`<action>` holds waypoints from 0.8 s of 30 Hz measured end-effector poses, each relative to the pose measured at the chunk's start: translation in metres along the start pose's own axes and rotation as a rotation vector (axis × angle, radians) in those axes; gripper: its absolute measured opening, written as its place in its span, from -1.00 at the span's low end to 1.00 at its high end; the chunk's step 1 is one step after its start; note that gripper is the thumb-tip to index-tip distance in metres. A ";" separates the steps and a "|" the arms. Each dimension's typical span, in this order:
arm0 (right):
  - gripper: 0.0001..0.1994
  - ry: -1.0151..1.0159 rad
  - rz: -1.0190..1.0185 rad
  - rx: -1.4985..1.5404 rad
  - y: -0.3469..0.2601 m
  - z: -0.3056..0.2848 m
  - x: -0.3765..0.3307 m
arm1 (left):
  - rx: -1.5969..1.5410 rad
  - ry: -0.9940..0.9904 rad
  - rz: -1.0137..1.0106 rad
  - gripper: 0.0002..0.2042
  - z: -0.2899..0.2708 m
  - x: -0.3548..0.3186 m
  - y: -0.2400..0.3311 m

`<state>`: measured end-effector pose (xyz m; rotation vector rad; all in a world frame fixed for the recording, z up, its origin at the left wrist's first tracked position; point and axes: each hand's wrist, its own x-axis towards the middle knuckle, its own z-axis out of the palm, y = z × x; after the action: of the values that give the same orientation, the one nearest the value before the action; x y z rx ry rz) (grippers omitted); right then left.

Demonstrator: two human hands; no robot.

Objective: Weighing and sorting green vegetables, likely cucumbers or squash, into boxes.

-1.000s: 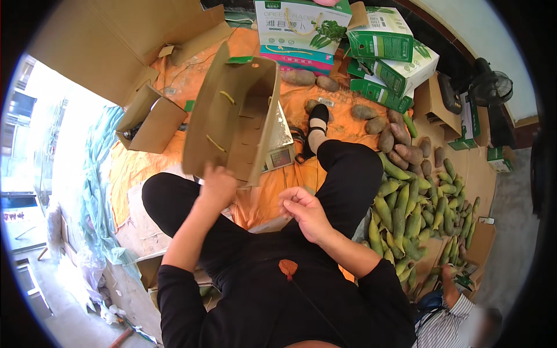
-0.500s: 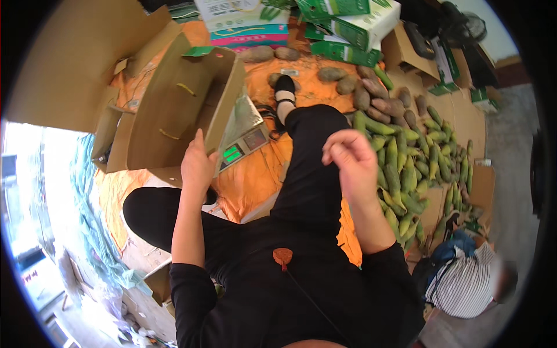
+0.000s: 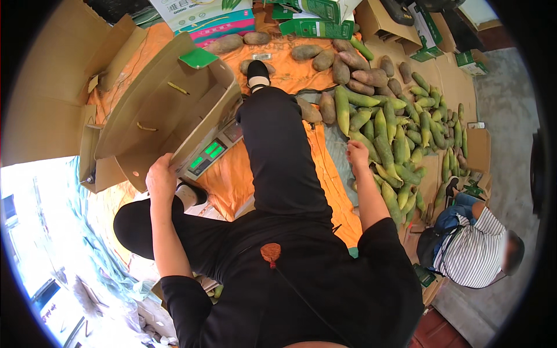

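My left hand [image 3: 161, 180] is closed on the near lower corner of an open cardboard box [image 3: 133, 124]. The box is tilted on a scale [image 3: 208, 158] with lit green displays, and yellow cord loops show on its inner wall. Over on the right, my right hand [image 3: 358, 155] pinches at the thin tail of a long green radish [image 3: 342, 111], which lies at the left edge of a heap of green radishes [image 3: 399, 152]. How firmly the fingertips hold that tail cannot be made out.
Brownish root vegetables [image 3: 369, 77] lie beyond the radishes on an orange sheet [image 3: 272, 49]. Printed cartons [image 3: 316, 27] stand at the back. A large open carton [image 3: 43, 81] rises at far left. A person in a striped top [image 3: 470, 255] is low at the right.
My right hand has gone from above my knee down to the radish's tail. My left hand has slid nearer along the box and curled at its corner. The view has shifted.
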<state>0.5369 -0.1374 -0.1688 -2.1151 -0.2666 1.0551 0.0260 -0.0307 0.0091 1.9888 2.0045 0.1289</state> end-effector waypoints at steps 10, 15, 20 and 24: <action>-0.51 0.150 0.120 -0.103 0.045 0.000 0.075 | 0.194 0.122 -0.049 -0.61 0.013 -0.003 0.017; -0.50 0.161 0.129 0.104 0.027 0.020 0.091 | 0.149 0.177 -0.106 -0.67 0.021 0.000 0.028; -0.63 0.148 0.119 0.199 0.025 0.035 0.106 | 0.118 0.233 -0.080 -0.84 0.023 0.007 0.027; -0.73 0.065 0.241 0.308 0.033 0.037 0.121 | 0.136 0.288 -0.025 -0.87 0.023 0.014 0.024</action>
<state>0.5822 -0.0830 -0.2791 -1.9280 0.1780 1.0841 0.0554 -0.0198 -0.0080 2.1302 2.2682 0.2955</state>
